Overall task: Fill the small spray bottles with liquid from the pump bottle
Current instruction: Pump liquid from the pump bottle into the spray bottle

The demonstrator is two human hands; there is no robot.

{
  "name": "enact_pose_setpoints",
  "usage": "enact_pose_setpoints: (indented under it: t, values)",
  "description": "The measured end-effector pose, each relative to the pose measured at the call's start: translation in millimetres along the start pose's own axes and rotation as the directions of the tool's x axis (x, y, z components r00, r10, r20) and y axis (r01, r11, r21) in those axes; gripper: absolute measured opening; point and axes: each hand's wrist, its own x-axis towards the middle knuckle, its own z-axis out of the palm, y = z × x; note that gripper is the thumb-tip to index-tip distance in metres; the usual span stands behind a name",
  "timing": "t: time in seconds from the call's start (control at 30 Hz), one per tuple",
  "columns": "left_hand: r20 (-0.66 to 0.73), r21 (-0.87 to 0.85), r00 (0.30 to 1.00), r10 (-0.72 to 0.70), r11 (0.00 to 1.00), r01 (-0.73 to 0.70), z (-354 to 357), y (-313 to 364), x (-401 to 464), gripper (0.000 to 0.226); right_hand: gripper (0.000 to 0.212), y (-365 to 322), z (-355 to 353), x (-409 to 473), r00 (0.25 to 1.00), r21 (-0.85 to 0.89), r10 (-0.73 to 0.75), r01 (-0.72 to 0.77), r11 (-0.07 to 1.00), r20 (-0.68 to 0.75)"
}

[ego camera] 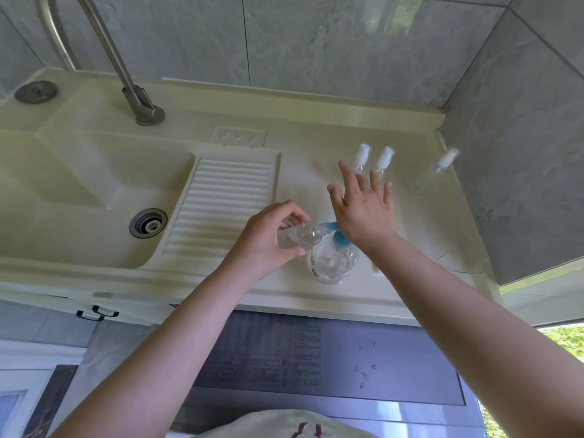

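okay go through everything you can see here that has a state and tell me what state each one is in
left hand: grips a small clear bottle, tilted on its side
small clear bottle: uncapped, mouth at the blue pump spout
right hand: fingers spread, heel pressing the pump head
pump bottle: upright, partly full of clear liquid
two spray bottles: capped, upright behind the right hand
third spray bottle: capped, apart to the right
faucet: no water running
sink drain: open
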Motion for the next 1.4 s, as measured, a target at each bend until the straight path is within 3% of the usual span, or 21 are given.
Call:
enact_pose_setpoints:
  t: [0.3,0.97,1.1,1.4]
  values:
    - [-0.019,-0.030,1.000,-0.020,0.999,0.019,4.3,-0.7,-1.7,0.046,0.055,-1.4,2.3,-0.3,0.999,-0.010,-0.023,0.023,1.000,0.036]
    - [-0.042,-0.019,0.999,-0.028,0.999,0.027,6.6,-0.2,-1.5,0.049,0.052,-1.3,-1.2,-0.5,0.988,-0.098,-0.128,0.119,0.988,-0.091]
    - [-0.038,-0.027,0.998,-0.045,0.999,0.044,7.4,-0.1,-1.6,0.048,0.048,0.3,4.5,-1.0,0.995,-0.034,-0.082,0.081,0.996,-0.052]
    - [-0.039,-0.027,0.998,-0.047,0.999,0.046,6.7,-0.3,-0.8,0.048,0.050,-2.5,1.2,-0.7,0.993,-0.075,-0.103,0.099,0.992,-0.050]
